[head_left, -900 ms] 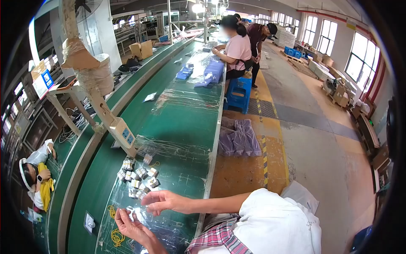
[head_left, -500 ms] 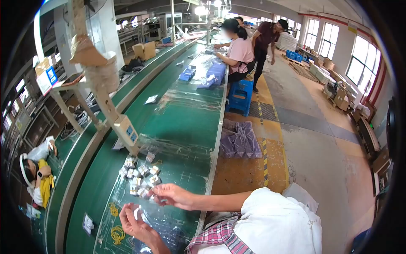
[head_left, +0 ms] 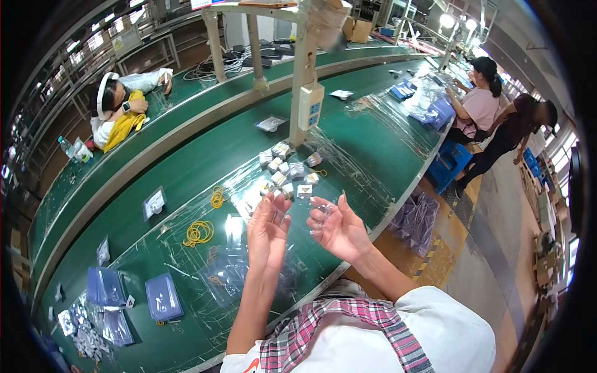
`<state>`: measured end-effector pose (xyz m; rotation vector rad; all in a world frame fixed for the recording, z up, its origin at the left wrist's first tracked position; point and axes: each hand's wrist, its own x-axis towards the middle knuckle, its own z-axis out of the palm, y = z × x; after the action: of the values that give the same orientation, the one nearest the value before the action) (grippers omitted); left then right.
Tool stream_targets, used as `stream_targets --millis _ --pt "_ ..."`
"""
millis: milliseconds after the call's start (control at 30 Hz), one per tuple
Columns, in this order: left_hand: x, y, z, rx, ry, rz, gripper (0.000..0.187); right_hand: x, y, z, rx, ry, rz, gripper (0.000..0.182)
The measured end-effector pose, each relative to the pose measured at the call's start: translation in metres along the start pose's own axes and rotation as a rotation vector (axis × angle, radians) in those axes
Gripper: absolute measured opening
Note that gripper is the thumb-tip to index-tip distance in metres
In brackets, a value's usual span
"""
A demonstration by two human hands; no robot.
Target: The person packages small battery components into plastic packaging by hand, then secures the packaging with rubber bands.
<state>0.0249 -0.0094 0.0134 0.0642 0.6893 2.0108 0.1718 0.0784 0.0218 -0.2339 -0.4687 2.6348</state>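
My left hand (head_left: pixel 267 235) is raised over the near side of the green bench, palm inward and fingers curled up. Facing it, a short gap away, is my right hand (head_left: pixel 343 231), its fingers bent and its thumb sticking up. Clear, shiny glints show at the fingertips of both hands; what they hold is too small and see-through to name. Just beyond the fingers lies a pile of small clear-wrapped packets (head_left: pixel 278 163) with white and yellowish contents. One small packet (head_left: pixel 304 191) sits between the hands. Yellow rubber bands (head_left: pixel 198 233) lie left of my left hand.
Blue plastic pouches (head_left: pixel 164 297) and a heap of small white pieces (head_left: pixel 90 340) lie at lower left. A post with a socket box (head_left: pixel 310 105) rises behind the packets. Across the belt a person rests on a yellow cloth (head_left: pixel 127 121). Two people are at the right beyond a blue stool (head_left: pixel 449 165).
The view has swung left, bringing the blue pouches into sight. My right hand has drawn back from the packet pile, and both hands now face each other in front of it.
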Motion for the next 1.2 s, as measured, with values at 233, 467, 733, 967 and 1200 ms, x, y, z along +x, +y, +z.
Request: stream_targets --millis 233,467,733,967,1200 --pt "-0.005 0.003 0.003 0.301 0.026 0.203 0.025 -0.001 0.008 -0.022 0.088 0.044 0.025 0.053" --pt "0.002 -0.004 -0.005 0.358 -0.107 0.349 0.033 -0.007 0.016 -0.024 -0.053 -0.042 -0.077 0.050" --pt "-0.009 -0.001 0.005 0.420 -0.060 0.317 0.023 -0.014 0.013 -0.028 -0.135 0.046 -0.162 0.040" --pt "0.003 0.006 -0.018 0.277 -0.072 0.283 0.020 -0.016 0.010 0.004 -0.412 0.097 -0.104 0.046" --pt "0.002 0.026 -0.019 0.459 0.013 0.292 0.029 0.001 0.007 -0.016 -0.566 0.167 -0.110 0.047"
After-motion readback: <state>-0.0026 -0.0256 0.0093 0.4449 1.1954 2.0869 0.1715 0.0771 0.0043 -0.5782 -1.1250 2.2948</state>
